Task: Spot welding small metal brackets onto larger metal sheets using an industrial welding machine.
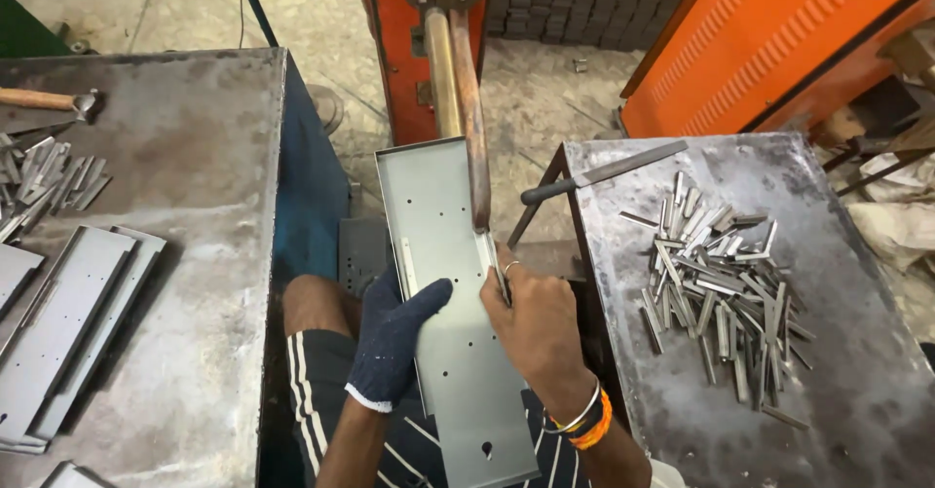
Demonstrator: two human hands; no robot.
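A long grey sheet-metal tray with punched holes lies lengthwise over my lap. Its far end sits between the two copper arms of an orange spot-welding machine. My left hand, in a dark blue knitted glove, grips the tray's left edge with the thumb across its face. My bare right hand presses a small metal strip against the tray's right wall, just below the tip of the upper copper arm. Bangles sit on that wrist.
A pile of small metal strips and a file lie on the right steel table. The left table holds stacked trays, more strips and a hammer. An orange cabinet stands behind.
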